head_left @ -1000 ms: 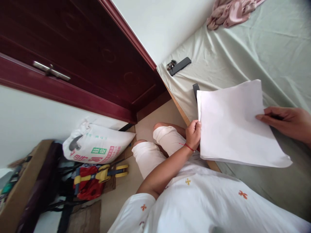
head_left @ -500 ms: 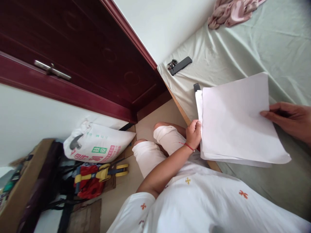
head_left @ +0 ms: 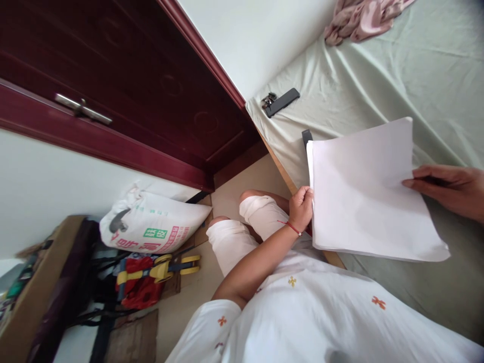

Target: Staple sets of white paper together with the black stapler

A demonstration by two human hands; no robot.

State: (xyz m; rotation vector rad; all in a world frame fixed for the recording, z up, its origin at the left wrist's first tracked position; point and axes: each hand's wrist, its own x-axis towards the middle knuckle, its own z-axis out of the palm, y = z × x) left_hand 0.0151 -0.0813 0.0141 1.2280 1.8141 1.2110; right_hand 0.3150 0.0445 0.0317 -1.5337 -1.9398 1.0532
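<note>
A stack of white paper sheets (head_left: 363,196) is held over the bed, its top sheet blank and its edges nearly even. My left hand (head_left: 301,208), with a red string bracelet at the wrist, is closed round the left edge of the stack. On the opposite side my right hand (head_left: 449,187) pinches the right edge between thumb and fingers. The sheets bow a little, and the lower right corner curls. Just past the top left corner, a small black object (head_left: 306,136) lies partly hidden by the paper.
Keys (head_left: 269,100) and a black case-like object (head_left: 283,102) lie on the pale green bedsheet (head_left: 363,91). Pink cloth (head_left: 366,22) is bunched at the back. To the left are a dark red door (head_left: 132,75), a white sack (head_left: 159,222) and a yellow-and-red ride-on toy (head_left: 162,267).
The sheets' left and lower edges, uneven before, now line up more closely. The top edge has come slightly lower, and my right hand has shifted slightly left.
</note>
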